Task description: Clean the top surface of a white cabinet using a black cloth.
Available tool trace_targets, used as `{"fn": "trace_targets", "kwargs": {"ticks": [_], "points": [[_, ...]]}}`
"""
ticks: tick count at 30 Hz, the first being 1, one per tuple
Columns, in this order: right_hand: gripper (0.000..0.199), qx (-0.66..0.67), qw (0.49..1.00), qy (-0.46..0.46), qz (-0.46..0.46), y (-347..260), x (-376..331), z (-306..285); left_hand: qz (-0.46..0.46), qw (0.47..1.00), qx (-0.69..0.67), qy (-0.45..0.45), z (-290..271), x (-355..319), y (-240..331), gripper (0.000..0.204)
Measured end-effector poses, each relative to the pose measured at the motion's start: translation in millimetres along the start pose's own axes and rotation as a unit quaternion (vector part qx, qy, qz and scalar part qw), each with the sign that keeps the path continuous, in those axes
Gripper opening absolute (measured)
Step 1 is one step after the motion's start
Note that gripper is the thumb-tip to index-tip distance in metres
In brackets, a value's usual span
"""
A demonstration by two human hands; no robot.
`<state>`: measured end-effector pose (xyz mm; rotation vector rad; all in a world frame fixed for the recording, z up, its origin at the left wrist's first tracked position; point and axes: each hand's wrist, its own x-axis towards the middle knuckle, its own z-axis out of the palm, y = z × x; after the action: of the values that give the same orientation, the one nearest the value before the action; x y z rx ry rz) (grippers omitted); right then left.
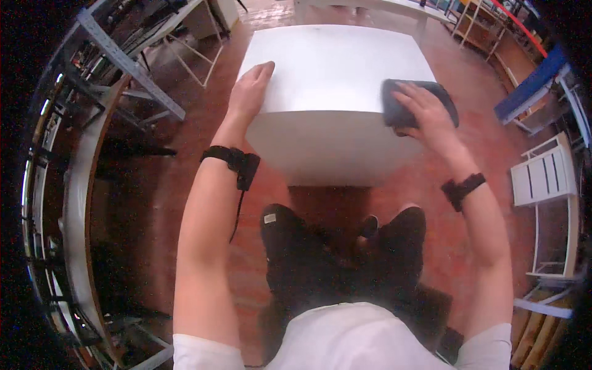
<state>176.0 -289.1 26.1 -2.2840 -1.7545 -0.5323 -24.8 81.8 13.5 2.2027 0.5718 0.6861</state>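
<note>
A large white box-shaped table [327,68] stands in front of my knees, its top and near side both showing. At its left edge rests my left hand [251,86], fingers stretched out and close together, holding no loose object. Over the near right corner, my right hand [425,111] presses and grips a dark grey cloth [443,97], with the fingers on top and the thumb near its lower edge. The cloth hangs partly past the table's right edge and is blurred. Black straps circle both my wrists.
My knees [283,228] are close below the table's near side. A long bench [92,185] runs along the left. To the right are a small white slatted stand [542,179] and a blue beam [533,86]. The floor [172,228] is reddish.
</note>
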Motion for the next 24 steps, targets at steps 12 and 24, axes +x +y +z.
{"fn": "trace_targets", "kwargs": {"ticks": [12,24], "points": [[0.088,-0.056,0.998,0.017,-0.034,-12,4,26,0.176,0.866,0.467,0.034,28,11,-57,0.049],[0.050,0.044,0.980,0.191,-0.041,-160,114,86,0.270,0.835,0.480,0.005,0,8,-44,0.040]]}}
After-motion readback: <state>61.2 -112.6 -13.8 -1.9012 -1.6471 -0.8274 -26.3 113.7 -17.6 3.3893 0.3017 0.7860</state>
